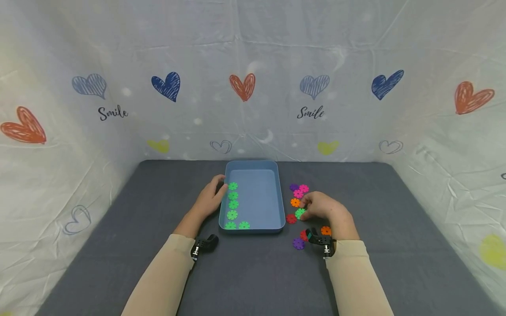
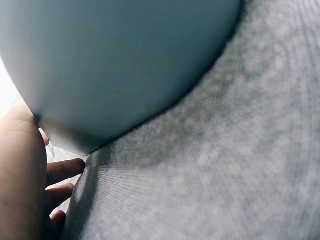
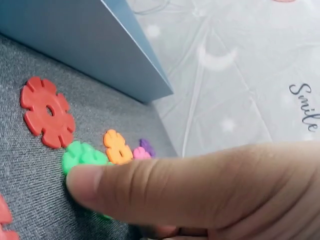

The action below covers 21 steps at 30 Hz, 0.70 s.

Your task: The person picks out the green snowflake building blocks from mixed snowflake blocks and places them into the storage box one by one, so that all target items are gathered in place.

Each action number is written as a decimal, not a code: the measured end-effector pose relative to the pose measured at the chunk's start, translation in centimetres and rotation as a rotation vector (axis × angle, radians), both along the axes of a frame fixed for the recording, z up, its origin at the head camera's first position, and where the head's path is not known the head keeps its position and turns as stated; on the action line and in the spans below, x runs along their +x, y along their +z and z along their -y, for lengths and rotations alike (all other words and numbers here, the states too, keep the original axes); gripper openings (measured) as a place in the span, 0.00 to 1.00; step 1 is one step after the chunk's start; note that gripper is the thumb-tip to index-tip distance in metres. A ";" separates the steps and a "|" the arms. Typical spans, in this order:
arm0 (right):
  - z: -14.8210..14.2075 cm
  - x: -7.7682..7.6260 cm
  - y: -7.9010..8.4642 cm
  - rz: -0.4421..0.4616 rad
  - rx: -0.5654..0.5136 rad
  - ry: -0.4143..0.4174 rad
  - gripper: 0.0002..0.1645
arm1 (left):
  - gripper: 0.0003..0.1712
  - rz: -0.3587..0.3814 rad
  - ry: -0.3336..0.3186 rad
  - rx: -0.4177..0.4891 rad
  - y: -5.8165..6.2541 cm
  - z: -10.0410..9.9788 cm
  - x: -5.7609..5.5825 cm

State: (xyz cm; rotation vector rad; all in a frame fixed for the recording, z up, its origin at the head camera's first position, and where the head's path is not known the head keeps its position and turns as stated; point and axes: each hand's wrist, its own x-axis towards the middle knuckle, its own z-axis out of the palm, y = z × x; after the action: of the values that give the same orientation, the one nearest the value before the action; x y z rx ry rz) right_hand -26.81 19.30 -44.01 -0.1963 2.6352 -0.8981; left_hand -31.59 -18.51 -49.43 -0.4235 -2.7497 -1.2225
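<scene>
In the head view, my left hand [image 1: 209,198] rests against the left wall of a blue rectangular tray [image 1: 254,164], its thumb at the rim. Loosely spread fingers show beside the tray wall [image 2: 120,60] in the left wrist view. Right of the tray, my right hand [image 1: 324,207] pinches a green notched plastic disc [image 1: 299,213] at table level. The thumb [image 3: 87,182] covers part of this green disc [image 3: 82,155] in the right wrist view; the other fingertips are mostly hidden. Several green discs [image 1: 232,204] line the tray's left side and near left corner.
Close to my right hand lie red [image 1: 290,218], orange [image 1: 295,202], pink [image 1: 303,188] and purple [image 1: 294,187] discs. Nearer the wrist are another purple disc [image 1: 298,243], an orange disc [image 1: 326,230] and a partly covered red one. A printed curtain [image 1: 276,52] surrounds the grey tabletop.
</scene>
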 end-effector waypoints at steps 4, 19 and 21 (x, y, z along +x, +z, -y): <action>0.0 -0.2 -0.1 -0.020 0.009 -0.004 0.14 | 0.30 -0.003 0.001 -0.002 -0.1 0.0 0.0; 3.0 0.4 3.2 -0.316 -0.060 0.037 0.19 | 0.29 -0.012 -0.007 0.000 -0.3 0.0 -0.3; 4.0 0.6 3.5 -0.348 -0.093 0.051 0.19 | 0.29 -0.012 -0.012 0.003 -0.3 0.0 -0.4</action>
State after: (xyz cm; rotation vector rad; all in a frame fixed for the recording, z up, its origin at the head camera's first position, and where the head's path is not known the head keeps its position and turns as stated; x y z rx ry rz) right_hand -26.24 15.28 -40.56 -0.4808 2.8873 -1.0520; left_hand -31.94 -18.55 -49.74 -0.4460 -2.7385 -1.2223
